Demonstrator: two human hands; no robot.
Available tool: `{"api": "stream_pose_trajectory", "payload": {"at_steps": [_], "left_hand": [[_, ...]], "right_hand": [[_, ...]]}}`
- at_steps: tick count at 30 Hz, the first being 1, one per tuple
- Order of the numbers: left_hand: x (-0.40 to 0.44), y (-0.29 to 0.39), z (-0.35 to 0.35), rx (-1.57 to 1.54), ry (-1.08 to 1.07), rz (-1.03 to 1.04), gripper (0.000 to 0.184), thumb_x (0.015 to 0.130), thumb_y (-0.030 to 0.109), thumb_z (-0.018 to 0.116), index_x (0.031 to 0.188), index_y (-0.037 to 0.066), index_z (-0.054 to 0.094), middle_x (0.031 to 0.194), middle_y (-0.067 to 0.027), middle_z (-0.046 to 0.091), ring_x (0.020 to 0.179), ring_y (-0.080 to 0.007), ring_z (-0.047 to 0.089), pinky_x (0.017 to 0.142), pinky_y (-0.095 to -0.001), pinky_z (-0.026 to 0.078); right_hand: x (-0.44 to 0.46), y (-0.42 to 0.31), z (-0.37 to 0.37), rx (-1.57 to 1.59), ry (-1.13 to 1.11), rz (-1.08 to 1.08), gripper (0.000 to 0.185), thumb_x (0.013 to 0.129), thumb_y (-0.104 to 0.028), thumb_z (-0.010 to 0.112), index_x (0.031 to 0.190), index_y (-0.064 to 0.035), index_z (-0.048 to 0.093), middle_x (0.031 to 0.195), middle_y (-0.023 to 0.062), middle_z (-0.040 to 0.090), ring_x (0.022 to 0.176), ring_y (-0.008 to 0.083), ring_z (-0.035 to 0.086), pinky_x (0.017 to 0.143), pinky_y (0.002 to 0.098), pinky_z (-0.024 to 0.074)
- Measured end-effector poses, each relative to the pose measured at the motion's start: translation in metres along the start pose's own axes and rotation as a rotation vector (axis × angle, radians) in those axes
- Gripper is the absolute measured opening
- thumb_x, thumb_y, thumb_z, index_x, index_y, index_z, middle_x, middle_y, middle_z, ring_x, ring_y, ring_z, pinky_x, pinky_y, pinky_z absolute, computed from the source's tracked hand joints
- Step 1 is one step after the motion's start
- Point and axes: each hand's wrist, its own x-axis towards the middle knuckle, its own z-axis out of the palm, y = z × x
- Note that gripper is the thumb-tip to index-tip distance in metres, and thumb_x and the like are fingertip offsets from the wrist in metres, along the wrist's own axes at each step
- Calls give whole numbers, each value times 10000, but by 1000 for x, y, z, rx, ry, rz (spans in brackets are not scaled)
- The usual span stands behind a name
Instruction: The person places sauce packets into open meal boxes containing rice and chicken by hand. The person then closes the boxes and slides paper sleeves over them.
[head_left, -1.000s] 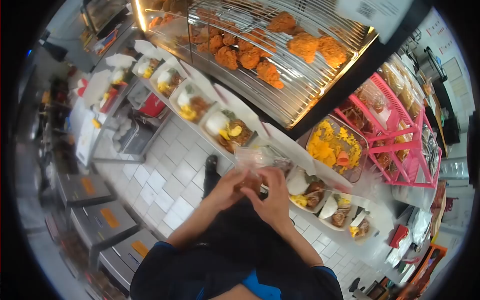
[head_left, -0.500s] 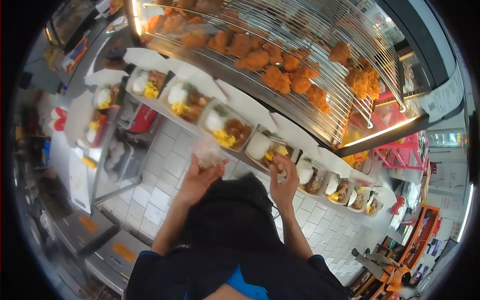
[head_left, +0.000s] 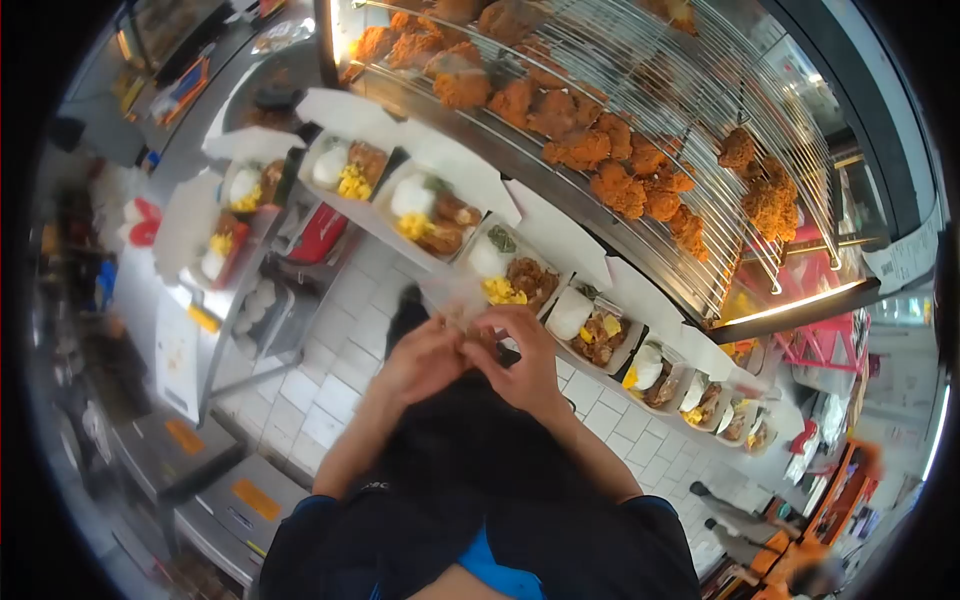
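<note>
My left hand [head_left: 422, 362] holds a small clear plastic bag [head_left: 452, 296] in front of my body; its contents are blurred. Right beside it, my right hand [head_left: 522, 365] has its fingers curled in a pinch at the lower end of the bag. What sits between those fingertips is too small to make out. Just beyond the hands stands an open paper meal box [head_left: 548, 308] with white rice, yellow egg and browned meat. To its right, another box holds rice [head_left: 570, 314] and meat with yellow bits on top [head_left: 603, 335].
More filled meal boxes [head_left: 430, 215] line the counter to both sides, lids raised. Behind them a heated display case [head_left: 600, 245] holds fried chicken on wire racks. A side table [head_left: 180, 365] with two boxes stands left. A person [head_left: 770, 545] is at lower right.
My right hand has left the box at the right and come over to the bag in my left hand. The view has shifted, so the counter appears further right and lower.
</note>
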Motion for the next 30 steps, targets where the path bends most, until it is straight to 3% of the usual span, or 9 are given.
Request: {"api": "stream_pose_trajectory", "payload": {"at_steps": [7,9,13,17,20,25,26,29,30], "left_hand": [[59,89,-61,525,192,-130,345,1018,98,589,1342,13,506,1237,-153,645,1122,-278,669,966,-458,562],[68,131,-68,284,88,-152,317,1028,105,567,1326,9,517,1253,-163,642,1154,-280,660,963,-449,569],[75,194,-53,211,94,-211,344,1066,134,498,1370,-28,506,1235,-195,659,1159,-302,658,994,-460,569],[66,209,-90,677,31,-303,345,1067,156,513,1345,-48,529,1261,-199,649,1155,-292,666,995,-457,577],[64,231,-101,953,19,-380,261,1047,151,562,1216,-44,603,1167,-133,680,1093,-260,686,955,-414,594],[45,268,-116,530,134,-120,206,1043,170,591,1125,-12,638,932,-59,695,980,-211,704,945,-391,591],[42,277,-118,544,169,-63,201,1045,166,590,1144,-2,634,916,-47,696,955,-202,710,928,-376,592],[34,306,-139,1076,164,127,204,1062,146,548,1197,5,610,939,-59,704,924,-170,698,866,-325,573],[36,313,-135,1088,211,198,203,1052,169,564,1166,9,618,904,-56,695,887,-148,677,808,-310,550]], "right_hand": [[-2,30,43,-252,643,60,122,931,11,684,1036,6,623,1067,122,620,924,155,648,730,262,560],[3,33,56,-241,846,132,98,936,10,681,1014,8,622,1062,120,616,922,157,645,733,258,558],[22,37,93,-649,651,406,215,886,-21,735,1083,-6,651,1109,129,680,998,230,669,810,330,555],[88,-25,160,-63,481,460,277,851,-42,778,1109,-11,682,1120,114,702,1017,223,687,833,323,552],[93,0,196,-132,338,477,298,889,-21,739,1173,-3,652,1112,112,690,958,168,683,811,279,544],[108,10,201,-139,793,232,235,964,-1,636,1196,-4,599,1035,89,660,909,89,632,769,240,523],[113,19,201,-177,870,156,223,956,0,635,1176,-5,598,1036,106,663,924,157,652,812,289,528],[120,48,195,-506,457,397,292,903,-44,664,1186,-1,607,1125,205,640,998,378,650,918,418,513],[116,49,198,-684,357,415,306,904,-78,682,1189,2,606,1123,187,651,1056,356,638,958,421,488]]}}
